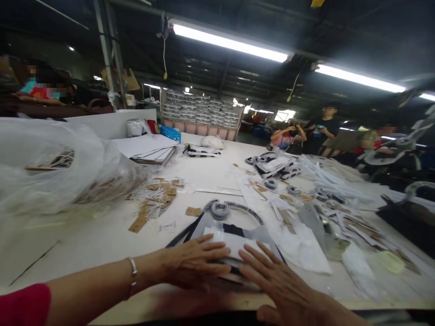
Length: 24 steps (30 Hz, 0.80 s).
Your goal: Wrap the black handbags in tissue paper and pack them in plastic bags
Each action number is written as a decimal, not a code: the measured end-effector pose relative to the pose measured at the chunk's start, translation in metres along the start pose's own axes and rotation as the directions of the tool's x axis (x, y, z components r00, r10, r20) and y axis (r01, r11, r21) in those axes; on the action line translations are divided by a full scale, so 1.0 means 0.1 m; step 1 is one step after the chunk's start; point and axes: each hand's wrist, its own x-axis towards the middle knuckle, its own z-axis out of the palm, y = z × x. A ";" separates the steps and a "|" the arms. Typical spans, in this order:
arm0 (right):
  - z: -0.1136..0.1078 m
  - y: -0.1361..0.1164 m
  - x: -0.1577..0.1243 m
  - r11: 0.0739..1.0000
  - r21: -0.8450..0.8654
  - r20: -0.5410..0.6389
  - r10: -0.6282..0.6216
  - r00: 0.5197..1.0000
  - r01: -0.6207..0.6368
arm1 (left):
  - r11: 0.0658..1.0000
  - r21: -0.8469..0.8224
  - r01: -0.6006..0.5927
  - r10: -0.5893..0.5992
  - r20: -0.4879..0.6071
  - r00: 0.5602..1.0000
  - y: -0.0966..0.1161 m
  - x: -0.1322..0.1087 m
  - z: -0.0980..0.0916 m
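Observation:
A dark bag with a grey wrapped handle lies flat at the table's front edge. White paper covers its middle, and a grey coil rests at its top. My left hand lies on the bag and paper from the left, fingers stretched toward the right. From the right, my right hand rests on the paper's other side with its fingers spread. Neither hand grips anything. A small brown tag sits just left of the handle.
Clear plastic bags fill the left side. Brown tags lie scattered beyond my left arm. White boards and a blue box stand farther back. Wrapped handles, tissue and plastic cover the right side. Several people are in the background.

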 end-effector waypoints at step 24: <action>0.51 -0.73 0.05 0.802 0.400 -0.309 0.573 0.759 -0.443 | 0.726 -0.349 0.593 -0.688 -0.373 0.623 0.17 -0.22 0.49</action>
